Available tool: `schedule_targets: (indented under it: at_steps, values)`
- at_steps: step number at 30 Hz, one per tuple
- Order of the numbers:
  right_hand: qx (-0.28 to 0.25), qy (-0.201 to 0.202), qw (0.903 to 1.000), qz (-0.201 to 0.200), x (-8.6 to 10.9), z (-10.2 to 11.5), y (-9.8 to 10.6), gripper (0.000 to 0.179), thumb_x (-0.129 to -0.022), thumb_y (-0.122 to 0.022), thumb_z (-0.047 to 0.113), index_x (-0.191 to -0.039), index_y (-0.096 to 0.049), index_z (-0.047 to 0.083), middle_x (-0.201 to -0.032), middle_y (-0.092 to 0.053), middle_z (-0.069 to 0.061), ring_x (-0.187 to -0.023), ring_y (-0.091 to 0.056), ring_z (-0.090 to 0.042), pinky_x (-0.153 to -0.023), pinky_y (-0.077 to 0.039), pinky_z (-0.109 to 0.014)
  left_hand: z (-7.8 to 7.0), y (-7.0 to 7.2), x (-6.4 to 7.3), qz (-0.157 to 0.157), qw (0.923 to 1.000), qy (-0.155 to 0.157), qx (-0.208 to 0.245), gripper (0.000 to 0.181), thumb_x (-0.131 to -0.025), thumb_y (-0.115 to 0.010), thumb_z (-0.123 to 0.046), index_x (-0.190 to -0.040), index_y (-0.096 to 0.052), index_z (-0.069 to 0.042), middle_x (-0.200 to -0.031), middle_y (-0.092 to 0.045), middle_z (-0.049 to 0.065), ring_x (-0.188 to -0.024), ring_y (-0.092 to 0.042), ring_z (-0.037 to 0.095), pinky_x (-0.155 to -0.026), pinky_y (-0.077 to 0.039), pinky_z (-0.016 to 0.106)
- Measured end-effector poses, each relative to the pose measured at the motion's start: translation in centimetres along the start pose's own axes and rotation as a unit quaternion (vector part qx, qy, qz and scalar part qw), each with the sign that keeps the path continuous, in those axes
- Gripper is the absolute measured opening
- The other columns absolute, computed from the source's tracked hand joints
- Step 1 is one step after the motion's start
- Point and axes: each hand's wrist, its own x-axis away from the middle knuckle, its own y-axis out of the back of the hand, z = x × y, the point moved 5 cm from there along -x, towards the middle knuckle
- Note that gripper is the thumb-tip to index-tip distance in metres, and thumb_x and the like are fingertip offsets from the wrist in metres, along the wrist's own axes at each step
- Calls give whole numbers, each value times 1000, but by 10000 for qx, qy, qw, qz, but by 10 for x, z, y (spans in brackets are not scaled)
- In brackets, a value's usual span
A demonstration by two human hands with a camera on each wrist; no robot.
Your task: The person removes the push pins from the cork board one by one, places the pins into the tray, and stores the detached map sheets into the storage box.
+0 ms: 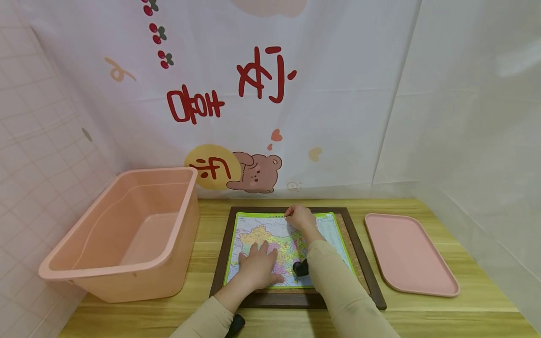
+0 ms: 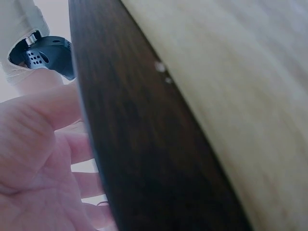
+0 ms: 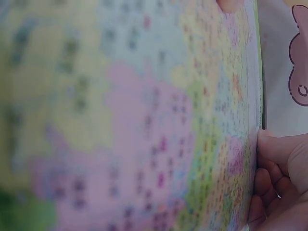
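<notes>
A colourful map sheet (image 1: 270, 234) with a green border lies on a cork board in a dark wooden frame (image 1: 363, 267). My left hand (image 1: 258, 267) lies flat on the near part of the map, fingers spread. In the left wrist view its palm (image 2: 33, 159) sits beside the frame's dark edge (image 2: 144, 144). My right hand (image 1: 297, 216) reaches to the map's far edge with its fingers curled there. The right wrist view shows the blurred map (image 3: 144, 120) up close, with the fingertips (image 3: 279, 154) at its edge.
A big empty pink tub (image 1: 105, 270) stands to the left of the frame on the wooden table (image 1: 422, 319). To the right lies a flat pink tray (image 1: 407, 253). A white printed curtain (image 1: 296, 117) hangs close behind, and white sheeting closes the right side.
</notes>
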Motion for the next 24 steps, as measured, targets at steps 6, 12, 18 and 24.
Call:
schedule_targets:
  at_steps: [6, 12, 18, 24]
  values:
    - [-1, 12, 10000, -26, 0, -1, -1, 5, -94, -70, 21, -90, -70, 17, -82, -63, 3, -80, -58, -21, -79, -44, -46, 0, 0, 0, -8, 10000, -7, -3, 74, -79, -79, -52, -138, -60, -11, -149, -43, 20, -134, -35, 49, -92, -32, 77]
    - [-117, -70, 9999, -57, 0, -1, -1, 4, -94, -70, 21, -92, -70, 17, -83, -62, 2, -80, -57, -22, -79, -43, -45, 0, 0, 0, 5, 10000, 15, 6, 75, -79, -79, -52, -138, -59, -11, -149, -42, 20, -135, -35, 49, -92, -32, 77]
    - [-159, -77, 9998, -109, 2, 0, -1, 3, -94, -70, 21, -94, -70, 18, -84, -61, 1, -79, -56, -21, -79, -42, -45, -1, 0, 1, 14, 10000, 16, 35, 75, -79, -79, -51, -139, -59, -10, -150, -41, 20, -135, -34, 49, -93, -31, 77]
    - [-160, -29, 9998, -150, 2, 1, -1, 5, -94, -70, 20, -90, -69, 18, -82, -62, 1, -77, -57, -22, -81, -42, -47, 0, 0, 1, -2, 10000, -4, 43, 75, -79, -79, -51, -138, -59, -10, -149, -41, 20, -135, -34, 49, -93, -31, 77]
